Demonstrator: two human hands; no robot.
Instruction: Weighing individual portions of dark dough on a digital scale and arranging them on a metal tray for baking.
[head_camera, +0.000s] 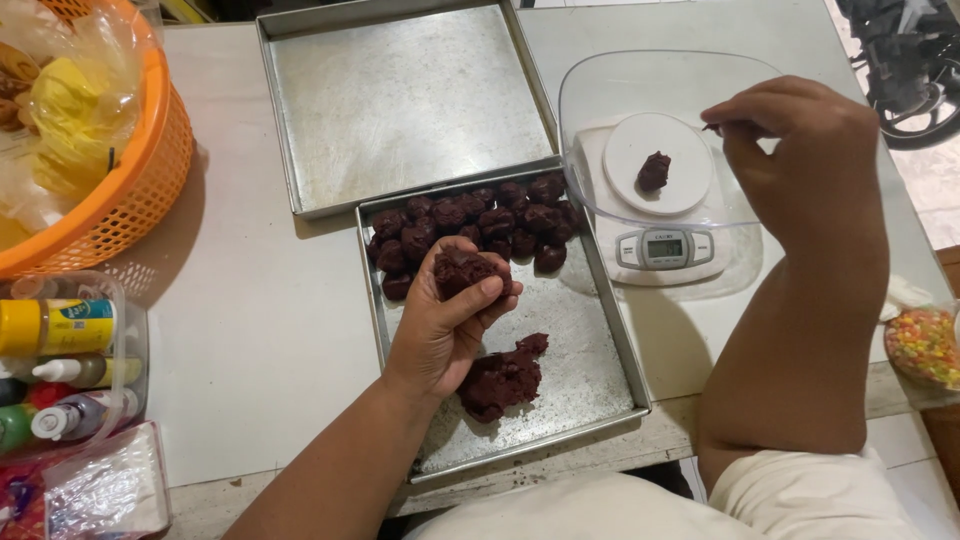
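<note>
The left hand (445, 325) hovered over the nearer rectangular metal baking tray (590, 340), its grip curled around a dark brown lump of dough (462, 270) that sat between thumb and fingertips. Just below that grip lay a larger dark brown mass of dough (503, 380) on the tray; just beyond it sat a cluster of rolled dark dough balls (478, 225). The right hand (800, 150) hung above the clear plastic bowl (600, 90) on the white digital kitchen scale (665, 250), its grip pinched on a tiny dark crumb. A small dark dough piece (653, 171) lay in the bowl, left of that grip. An empty square metal tray (410, 100) rested farther off on the pale tabletop (260, 330).
</note>
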